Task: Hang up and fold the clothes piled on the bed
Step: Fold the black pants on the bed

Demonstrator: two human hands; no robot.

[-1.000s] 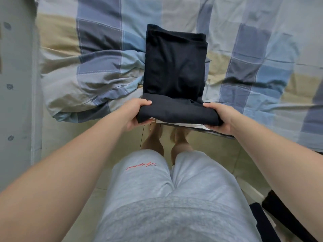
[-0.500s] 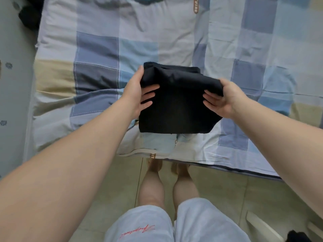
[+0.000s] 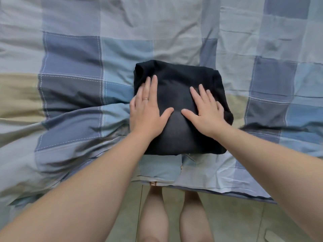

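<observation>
Black garment (image 3: 176, 79), folded into a thick, roughly square bundle, lies on the bed (image 3: 70, 67), near the edge where the person stands. What kind of garment it is cannot be told from the fold. The bed wears a rumpled cover checked in blue, grey and tan.

Both bare arms reach forward and down over the edge, and both palms lie flat on top of the bundle. The left hand (image 3: 148, 112) rests on its left side, fingers straight and close together and pointing away from the body, thumb spread out toward the middle. A ring (image 3: 145, 99) sits on one finger. The right hand (image 3: 206, 112) mirrors it on the right side, fingers straight and slightly fanned, thumb angled inward. The two thumbs point at each other, near but not touching. Neither hand curls round the cloth; they press on it.

Below the edge, bare legs (image 3: 153, 215) stand on a pale tiled floor (image 3: 236, 215).
</observation>
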